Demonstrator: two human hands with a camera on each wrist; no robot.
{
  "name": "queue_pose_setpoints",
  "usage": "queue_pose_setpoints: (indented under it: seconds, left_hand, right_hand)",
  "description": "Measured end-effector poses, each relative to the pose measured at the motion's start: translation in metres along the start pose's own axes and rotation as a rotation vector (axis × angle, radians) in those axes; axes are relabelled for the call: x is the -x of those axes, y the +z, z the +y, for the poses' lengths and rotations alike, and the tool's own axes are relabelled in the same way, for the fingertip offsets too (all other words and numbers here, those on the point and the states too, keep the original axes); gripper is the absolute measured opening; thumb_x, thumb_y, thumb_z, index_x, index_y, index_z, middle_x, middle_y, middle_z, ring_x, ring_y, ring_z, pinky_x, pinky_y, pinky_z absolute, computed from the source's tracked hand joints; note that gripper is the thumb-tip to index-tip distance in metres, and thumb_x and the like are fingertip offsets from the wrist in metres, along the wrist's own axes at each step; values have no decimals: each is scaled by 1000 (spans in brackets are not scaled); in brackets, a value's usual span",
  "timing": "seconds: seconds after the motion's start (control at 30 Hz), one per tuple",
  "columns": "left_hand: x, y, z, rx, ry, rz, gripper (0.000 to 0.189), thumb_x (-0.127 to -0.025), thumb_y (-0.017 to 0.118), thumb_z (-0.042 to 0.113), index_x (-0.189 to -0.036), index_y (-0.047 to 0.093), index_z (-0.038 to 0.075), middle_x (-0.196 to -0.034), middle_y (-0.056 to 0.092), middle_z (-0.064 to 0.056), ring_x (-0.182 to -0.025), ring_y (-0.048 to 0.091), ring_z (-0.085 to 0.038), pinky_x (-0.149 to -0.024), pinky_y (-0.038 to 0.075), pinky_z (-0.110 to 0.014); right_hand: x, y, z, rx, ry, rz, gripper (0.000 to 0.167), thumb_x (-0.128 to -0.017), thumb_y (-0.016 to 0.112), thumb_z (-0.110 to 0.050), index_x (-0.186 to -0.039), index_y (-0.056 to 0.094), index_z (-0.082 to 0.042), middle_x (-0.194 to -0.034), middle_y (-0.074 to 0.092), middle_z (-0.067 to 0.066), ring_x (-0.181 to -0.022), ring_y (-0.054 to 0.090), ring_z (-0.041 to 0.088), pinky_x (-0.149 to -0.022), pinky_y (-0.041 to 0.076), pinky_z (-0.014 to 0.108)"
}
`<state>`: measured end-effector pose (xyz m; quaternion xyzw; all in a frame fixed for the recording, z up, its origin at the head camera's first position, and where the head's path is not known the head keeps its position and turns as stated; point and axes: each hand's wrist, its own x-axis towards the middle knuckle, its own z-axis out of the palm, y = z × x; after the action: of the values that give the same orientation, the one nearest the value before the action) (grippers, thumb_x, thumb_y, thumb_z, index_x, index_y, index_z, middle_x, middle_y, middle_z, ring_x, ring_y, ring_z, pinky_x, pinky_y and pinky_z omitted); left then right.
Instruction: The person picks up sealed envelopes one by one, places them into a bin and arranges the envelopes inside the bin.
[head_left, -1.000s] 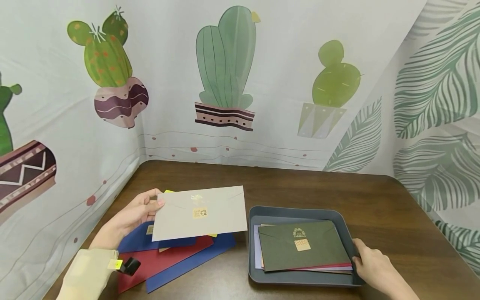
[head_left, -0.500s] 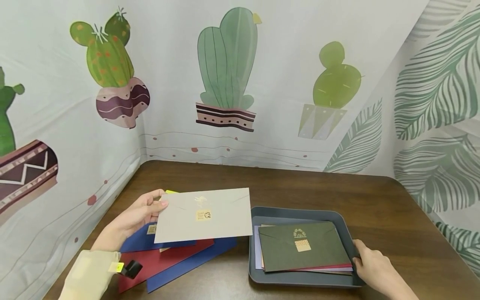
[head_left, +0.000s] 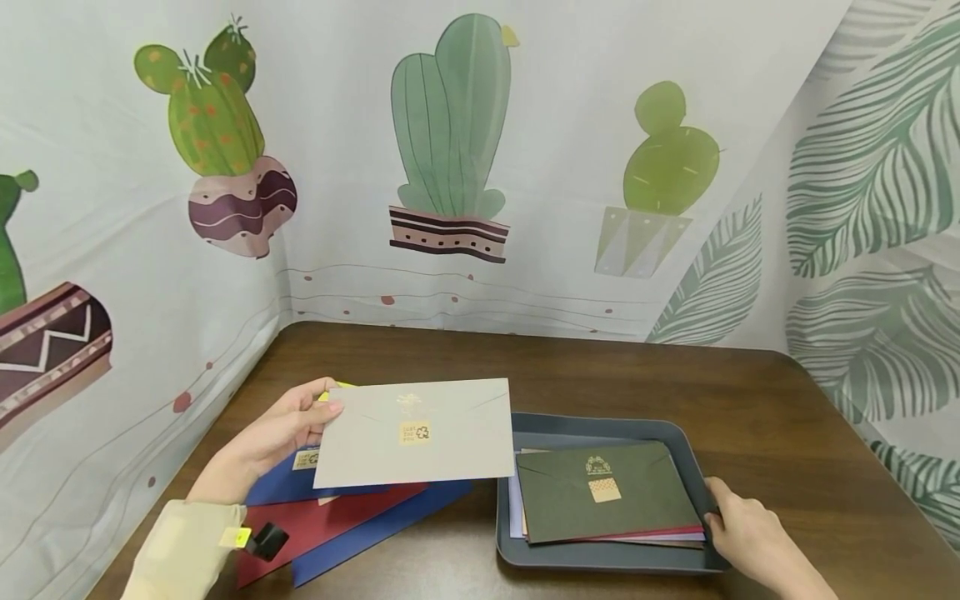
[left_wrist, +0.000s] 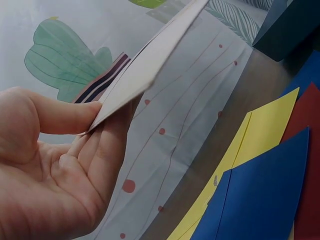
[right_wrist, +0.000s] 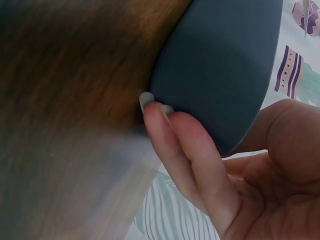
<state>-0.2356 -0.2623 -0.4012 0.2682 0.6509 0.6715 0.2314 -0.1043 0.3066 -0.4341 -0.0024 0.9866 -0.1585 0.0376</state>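
Observation:
My left hand [head_left: 296,421] pinches a pale grey envelope [head_left: 420,462] by its left end, thumb on the near face and fingers behind. A gold "just for you" sticker sits on its flap. The left wrist view shows the envelope [left_wrist: 145,70] almost edge-on, raised above the pile. Its right end overlaps the left rim of a dark grey tray [head_left: 600,558]. My right hand [head_left: 753,529] grips that tray's right wall; in the right wrist view the fingertips press the outside of the tray wall [right_wrist: 215,65]. Inside the tray, a dark green envelope [head_left: 622,512] tops a stack of several others.
Beneath the held envelope lies a loose pile: a red envelope [head_left: 285,542], a blue envelope [head_left: 375,537] and a yellow envelope [left_wrist: 272,112] among them. The brown wooden table [head_left: 592,371] meets a cactus-printed cloth [head_left: 330,167] at its back and left edges.
My left hand has carried the pale grey envelope a little to the right, so its end now overlaps the tray's left rim. The right hand and the tray have stayed put.

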Motion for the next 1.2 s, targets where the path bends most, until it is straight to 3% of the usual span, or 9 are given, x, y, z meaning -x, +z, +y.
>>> queue_pose_setpoints:
  seconds: [0.4, 0.73, 1.03, 1.2]
  left_hand:
    - [-5, 7, 1, -4, -16, -22, 17, -104, 35, 3, -112, 47, 12, -107, 73, 0, -90, 73, -18, -75, 59, -30]
    - [-11, 18, 1, 66, -29, -50, 15, -103, 37, 2, -110, 46, 12, -112, 72, -2, -95, 72, -20, -81, 58, -35]
    - [-16, 30, 3, 153, -33, -81, 15, -103, 37, 2, -113, 45, 10, -115, 71, -3, -98, 71, -19, -83, 58, -33]
    - [-18, 34, 2, 178, -35, -99, 14, -103, 38, 2, -113, 45, 8, -116, 71, -4, -98, 71, -19, -83, 57, -33]
  right_hand:
    - [-1, 0, 0, 6, -1, 13, 40, -84, 62, -4, -121, 50, 7, -91, 69, 23, -76, 67, 36, -58, 49, 50]
    - [-1, -1, 0, 5, -9, 27, 40, -84, 63, -4, -120, 51, 6, -91, 69, 23, -77, 67, 36, -58, 49, 50]
    - [-3, -1, 1, -14, 16, -30, 41, -86, 60, -4, -123, 48, 10, -91, 69, 21, -74, 66, 29, -56, 49, 45]
    - [-2, -1, 1, 2, 8, -31, 42, -85, 61, -3, -122, 48, 11, -92, 69, 23, -77, 67, 34, -58, 50, 49]
